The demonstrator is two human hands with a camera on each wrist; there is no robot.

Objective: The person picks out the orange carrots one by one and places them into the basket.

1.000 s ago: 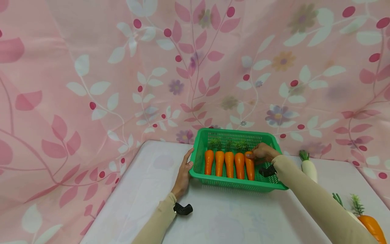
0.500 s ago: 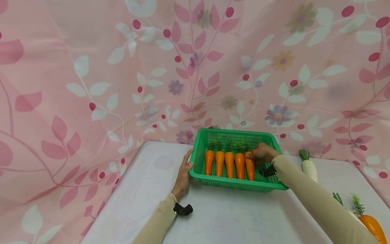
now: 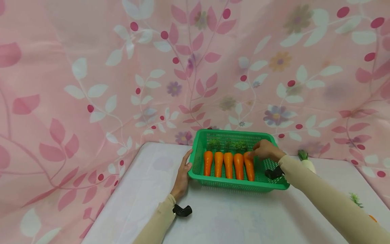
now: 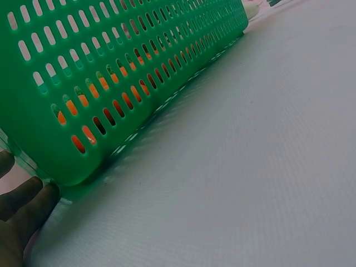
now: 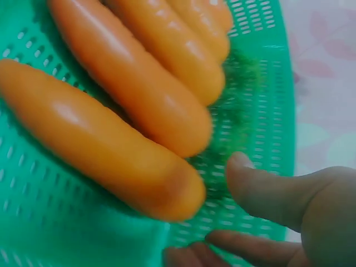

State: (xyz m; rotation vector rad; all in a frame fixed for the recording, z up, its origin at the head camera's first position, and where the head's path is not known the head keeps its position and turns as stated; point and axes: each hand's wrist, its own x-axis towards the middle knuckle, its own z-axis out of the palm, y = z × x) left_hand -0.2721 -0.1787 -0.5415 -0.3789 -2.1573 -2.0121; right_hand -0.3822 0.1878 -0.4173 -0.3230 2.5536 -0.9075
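A green plastic basket (image 3: 237, 182) stands on the table with several orange carrots lying side by side in it, leafy tops at the back. Against its left wall rests my left hand (image 3: 182, 176), fingers extended; the left wrist view shows its fingertips (image 4: 47, 194) at the basket's lower corner. My right hand (image 3: 266, 150) is inside the basket at the thick end of the rightmost carrot (image 3: 249, 167). In the right wrist view its thumb (image 5: 267, 189) and fingers are spread, with a gap between them and that carrot.
Right of the basket lies a white radish (image 3: 308, 165), partly covered by my right sleeve. Farther right, leafy green (image 3: 355, 200) and a bit of orange show past the sleeve. A pale cloth covers the table (image 3: 213, 217); a pink floral curtain (image 3: 152, 67) hangs behind.
My right hand has let go of the rightmost carrot and shifted slightly right and up. The right forearm now covers more of the vegetables at the right. The left hand stays at the basket.
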